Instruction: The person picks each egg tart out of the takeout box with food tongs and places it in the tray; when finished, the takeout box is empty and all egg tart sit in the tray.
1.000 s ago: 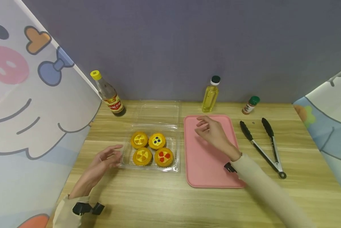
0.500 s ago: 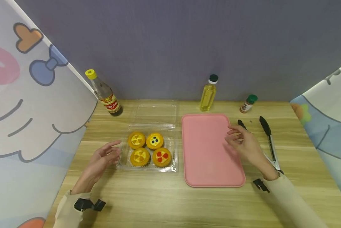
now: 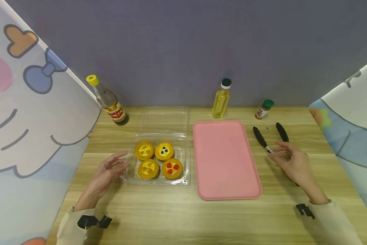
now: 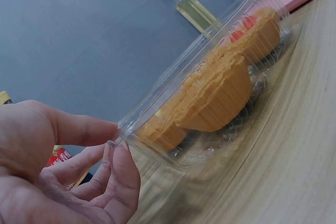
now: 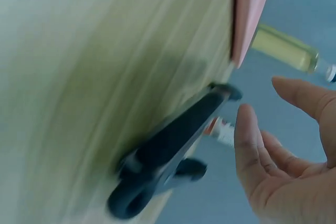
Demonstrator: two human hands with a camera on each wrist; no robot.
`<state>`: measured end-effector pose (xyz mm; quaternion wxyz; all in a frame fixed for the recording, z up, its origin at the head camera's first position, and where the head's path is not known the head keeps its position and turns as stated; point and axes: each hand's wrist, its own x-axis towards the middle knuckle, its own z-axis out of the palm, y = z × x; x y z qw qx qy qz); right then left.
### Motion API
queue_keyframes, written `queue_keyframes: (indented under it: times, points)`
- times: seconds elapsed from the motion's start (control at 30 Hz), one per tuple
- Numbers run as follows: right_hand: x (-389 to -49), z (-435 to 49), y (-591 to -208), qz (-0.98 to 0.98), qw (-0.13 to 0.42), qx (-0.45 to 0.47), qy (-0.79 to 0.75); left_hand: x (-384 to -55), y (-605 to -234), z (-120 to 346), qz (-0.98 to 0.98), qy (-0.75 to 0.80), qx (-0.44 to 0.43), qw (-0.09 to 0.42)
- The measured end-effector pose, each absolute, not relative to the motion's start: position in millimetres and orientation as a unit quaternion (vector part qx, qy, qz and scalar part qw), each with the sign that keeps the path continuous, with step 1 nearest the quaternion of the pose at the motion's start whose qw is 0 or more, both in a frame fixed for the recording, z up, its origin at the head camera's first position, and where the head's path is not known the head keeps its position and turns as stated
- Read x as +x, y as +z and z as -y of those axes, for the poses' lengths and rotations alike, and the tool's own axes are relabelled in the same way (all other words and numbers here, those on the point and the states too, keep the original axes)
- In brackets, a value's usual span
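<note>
My left hand (image 3: 105,173) pinches the left edge of a clear plastic clamshell container (image 3: 187,170) between thumb and fingertips, seen close in the left wrist view. Its lid is folded back, and several tarts (image 3: 148,169) sit inside, one topped with red pieces, another with dark blue dots. Over the kitchen tongs (image 3: 259,136) hovers my right hand (image 3: 297,165), fingers bent loosely with a gap to the thumb. The tongs lie spread, black tips away from me; the hand hides much of their metal arms. In the right wrist view, nothing is between thumb and fingers.
A pink tray (image 3: 226,160) lies between the container and the tongs. Along the back stand a sauce bottle (image 3: 113,107) with a yellow cap, an oil bottle (image 3: 221,102) and a green-capped spice jar (image 3: 264,109). A grey partition (image 3: 171,51) rises behind the wooden table.
My right hand has moved right, from above the pink tray to above the tongs. My left hand stays at the container's edge. The head view has shifted slightly.
</note>
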<state>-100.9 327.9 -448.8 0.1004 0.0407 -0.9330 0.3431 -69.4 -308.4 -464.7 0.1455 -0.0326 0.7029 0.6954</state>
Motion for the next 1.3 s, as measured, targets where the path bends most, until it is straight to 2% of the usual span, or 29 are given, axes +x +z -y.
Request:
queue_keyframes:
  times: [0.43,1.07,1.3]
  points:
    - [-96,-359,-455,0.960,0.027,-0.058,0.274,-66,-464,308,-0.699,0.700,-0.020,0.148]
    - [-108,-364,-459,0.972,-0.080,-0.068,0.212,-67,-464,309,-0.699,0.700,-0.011,0.147]
    - [-112,-360,-462,0.972,-0.084,-0.075,0.208,-67,-465,310,-0.702,0.697,-0.014,0.147]
